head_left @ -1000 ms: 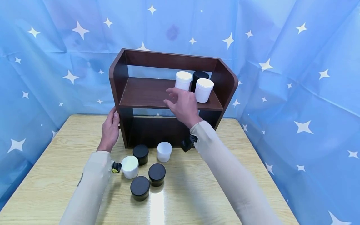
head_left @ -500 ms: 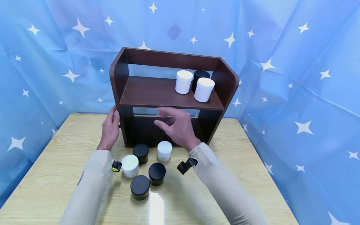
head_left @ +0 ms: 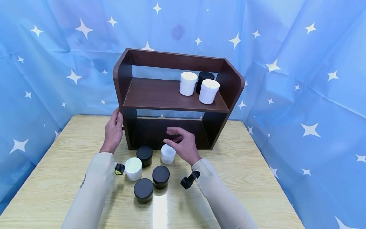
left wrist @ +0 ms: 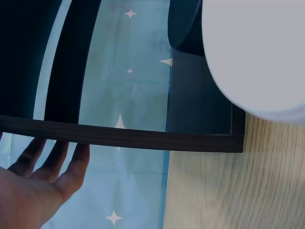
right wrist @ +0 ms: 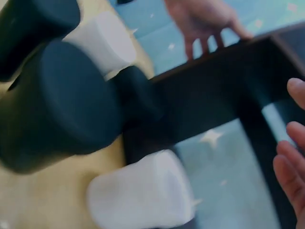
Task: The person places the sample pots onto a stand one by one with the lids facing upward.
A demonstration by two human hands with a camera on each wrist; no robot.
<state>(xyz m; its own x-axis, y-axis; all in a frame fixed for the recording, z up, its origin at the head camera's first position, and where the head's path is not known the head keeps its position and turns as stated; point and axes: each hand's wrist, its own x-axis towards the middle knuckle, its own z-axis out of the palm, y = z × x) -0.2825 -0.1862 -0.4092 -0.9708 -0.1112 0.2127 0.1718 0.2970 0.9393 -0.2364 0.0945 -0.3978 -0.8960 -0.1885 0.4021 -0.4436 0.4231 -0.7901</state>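
My left hand [head_left: 112,132] touches the outer left side of a dark brown two-tier shelf [head_left: 160,103], fingertips against the panel; the left wrist view shows those fingers [left wrist: 74,174] fairly straight. My right hand [head_left: 184,144] holds nothing, thumb and fingers spread apart and loosely bent, just right of and above a white jar [head_left: 167,156] in front of the shelf. The right wrist view shows the same white jar [right wrist: 138,193] below its fingertips. Left of it stand a black jar [head_left: 144,156] and another white jar [head_left: 133,169]. Two more black jars [head_left: 161,176] [head_left: 143,190] stand nearer me.
On the shelf's upper tier, toward the right, stand two white jars [head_left: 188,84] [head_left: 209,92] with a black jar [head_left: 204,81] behind them. The shelf stands on a wooden table [head_left: 243,178]. A blue starry curtain [head_left: 286,79] hangs behind and at both sides.
My right hand has come down from beside the white jars on the upper tier to near the white jar on the table. My left hand stays at the shelf's side.
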